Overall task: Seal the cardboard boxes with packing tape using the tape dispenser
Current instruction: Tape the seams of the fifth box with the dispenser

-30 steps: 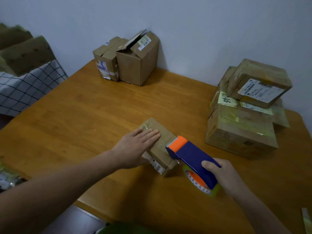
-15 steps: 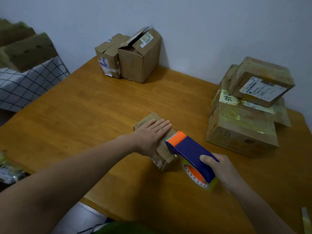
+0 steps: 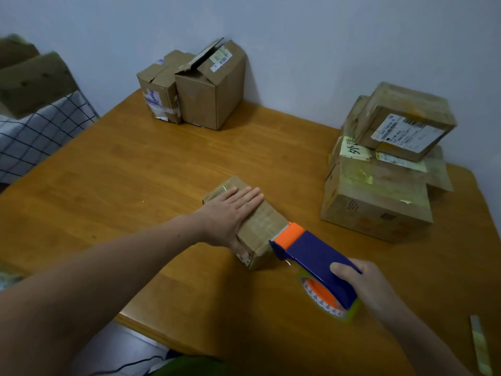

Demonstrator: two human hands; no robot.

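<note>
A small cardboard box (image 3: pixel 264 226) lies on the wooden table (image 3: pixel 135 185) near its middle. My left hand (image 3: pixel 230 210) presses flat on the box's top, fingers straight. My right hand (image 3: pixel 371 289) grips the blue and orange tape dispenser (image 3: pixel 314 256) by its handle. The dispenser's orange front end touches the near right corner of the small box. Its tape roll (image 3: pixel 325 299) hangs just above the table under my right hand.
Two upright boxes (image 3: pixel 195 88) with loose flaps stand at the back by the wall. A stack of taped boxes (image 3: pixel 379 191) sits at the right. A tape strip (image 3: pixel 479 346) lies at the table's right front edge. Checked cloth (image 3: pixel 35 137) lies left.
My left hand has slid further up the box top. The dispenser's orange end stays at the box's near right corner, with my right hand still on the handle.
</note>
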